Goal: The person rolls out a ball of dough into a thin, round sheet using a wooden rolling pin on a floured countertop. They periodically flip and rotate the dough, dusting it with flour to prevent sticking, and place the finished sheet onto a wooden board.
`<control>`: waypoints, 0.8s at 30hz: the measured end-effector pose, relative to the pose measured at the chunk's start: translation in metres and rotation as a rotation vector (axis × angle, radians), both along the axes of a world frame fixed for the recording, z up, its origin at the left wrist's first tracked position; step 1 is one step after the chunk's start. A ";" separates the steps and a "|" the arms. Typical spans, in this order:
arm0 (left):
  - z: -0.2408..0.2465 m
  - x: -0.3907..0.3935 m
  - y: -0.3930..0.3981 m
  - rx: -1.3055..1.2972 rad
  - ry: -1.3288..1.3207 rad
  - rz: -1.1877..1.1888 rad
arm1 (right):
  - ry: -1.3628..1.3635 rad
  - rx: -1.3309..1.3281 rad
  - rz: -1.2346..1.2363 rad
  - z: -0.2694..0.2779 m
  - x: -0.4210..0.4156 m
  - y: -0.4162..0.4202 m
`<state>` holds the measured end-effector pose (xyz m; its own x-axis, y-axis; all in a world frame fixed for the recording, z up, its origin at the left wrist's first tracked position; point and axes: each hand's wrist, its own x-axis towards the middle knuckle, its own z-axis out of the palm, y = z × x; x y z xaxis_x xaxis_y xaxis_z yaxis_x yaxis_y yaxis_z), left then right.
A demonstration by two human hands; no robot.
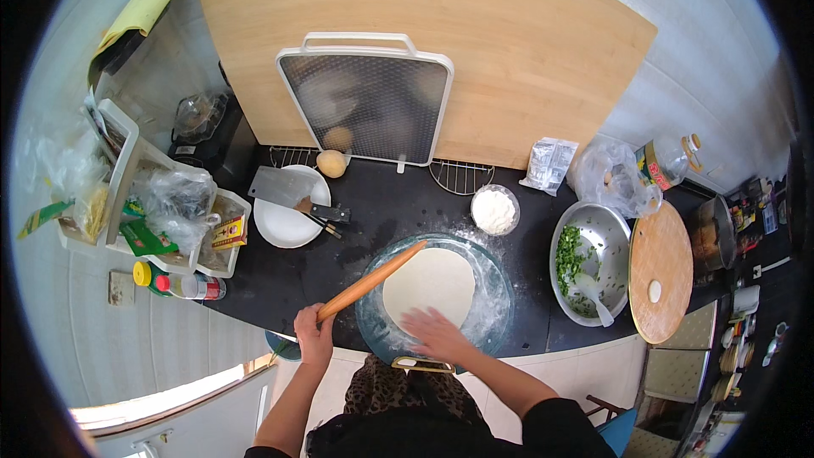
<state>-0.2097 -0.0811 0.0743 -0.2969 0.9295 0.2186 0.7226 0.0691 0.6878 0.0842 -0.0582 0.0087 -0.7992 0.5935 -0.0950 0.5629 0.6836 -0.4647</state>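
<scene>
My left hand (313,336) grips the lower end of a wooden rolling pin (372,280), whose far tip reaches over the edge of a flat round sheet of dough (429,283). The dough lies on a floured, round, dark board (499,305) with a gold-coloured handle at its near side. Over the near part of the dough is my right hand (439,336), fingers spread and slightly blurred, holding nothing; whether it touches the dough I cannot tell. Beyond the board, to the right, stands a bowl of white flour (495,210).
A cleaver (280,187) lies across a white bowl (286,235) at left. On the right, a steel bowl (559,286) holds chopped greens and a plastic scoop, beside a round wooden lid (661,248). Large boards (509,63) lean at the back; a white rack (241,203) stands far left.
</scene>
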 end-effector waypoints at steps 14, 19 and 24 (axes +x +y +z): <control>-0.019 0.086 0.096 0.202 0.256 -0.704 | 0.128 -0.018 -0.761 0.027 0.061 -0.012; -0.037 0.108 0.100 -0.016 -0.090 -0.225 | 0.172 -0.038 -1.134 0.019 0.061 -0.044; -0.081 0.099 0.096 -0.476 -0.193 -0.040 | 0.178 -0.209 -1.322 0.017 0.051 -0.065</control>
<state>-0.1109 0.0149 -0.0066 -0.2524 0.9240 -0.2871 0.5942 0.3822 0.7077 0.1349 -0.1231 0.0257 0.3443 0.9095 -0.2331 0.6611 -0.4111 -0.6276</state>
